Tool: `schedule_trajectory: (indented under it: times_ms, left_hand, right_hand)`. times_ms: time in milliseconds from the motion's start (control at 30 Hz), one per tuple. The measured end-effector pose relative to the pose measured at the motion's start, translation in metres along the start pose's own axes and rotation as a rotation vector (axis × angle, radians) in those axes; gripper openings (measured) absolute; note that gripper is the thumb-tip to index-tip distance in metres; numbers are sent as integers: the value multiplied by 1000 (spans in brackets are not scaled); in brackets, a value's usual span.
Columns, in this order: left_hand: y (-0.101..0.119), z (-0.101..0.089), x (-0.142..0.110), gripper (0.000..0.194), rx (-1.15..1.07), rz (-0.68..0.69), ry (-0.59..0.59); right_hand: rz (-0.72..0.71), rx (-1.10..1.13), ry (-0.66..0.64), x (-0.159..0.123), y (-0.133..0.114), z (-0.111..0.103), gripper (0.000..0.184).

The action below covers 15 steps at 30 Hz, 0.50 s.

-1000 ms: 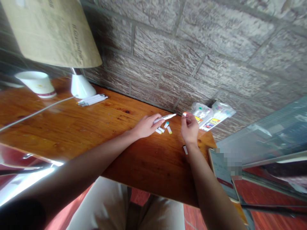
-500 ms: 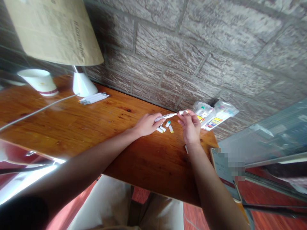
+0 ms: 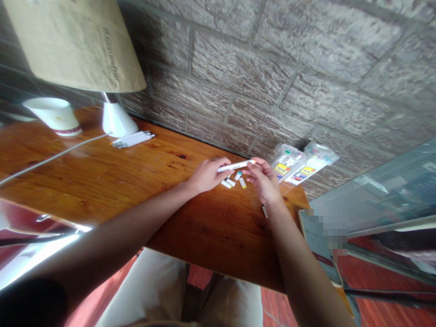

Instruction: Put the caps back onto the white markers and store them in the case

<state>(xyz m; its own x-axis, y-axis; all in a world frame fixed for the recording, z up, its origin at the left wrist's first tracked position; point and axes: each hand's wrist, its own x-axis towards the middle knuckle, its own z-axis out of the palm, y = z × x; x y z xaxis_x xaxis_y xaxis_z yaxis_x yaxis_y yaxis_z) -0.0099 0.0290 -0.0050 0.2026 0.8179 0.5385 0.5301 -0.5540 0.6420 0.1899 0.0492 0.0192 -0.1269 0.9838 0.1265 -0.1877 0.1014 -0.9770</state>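
A white marker with an orange end is held level above the table. My left hand is closed round its left end. The thumb and fingertips of my right hand pinch the orange-ended cap, which sits on the marker. Just below the marker lie several loose white caps; one cap has a yellow end and another cap a blue end. One more small white piece lies beside my right wrist, partly hidden by it.
On the wooden table, several markers lie by the lamp. A paper cup stands left, with a cable nearby. Two clear marker cases lean near the brick wall. A tablet-like device lies at the right edge.
The cap in my right hand has moved left onto the marker, closing the gap that showed the marker's tip. My left hand has barely moved.
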Motion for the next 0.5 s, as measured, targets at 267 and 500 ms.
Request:
schedule_trajectory:
  times_ms: [267, 500]
  left_hand:
    - [0, 2, -1, 25, -52, 61, -6]
    - [1, 3, -2, 26, -55, 77, -52]
  right_hand:
    - [54, -48, -122, -6, 2, 9, 32]
    - [71, -132, -167, -9, 4, 14, 35]
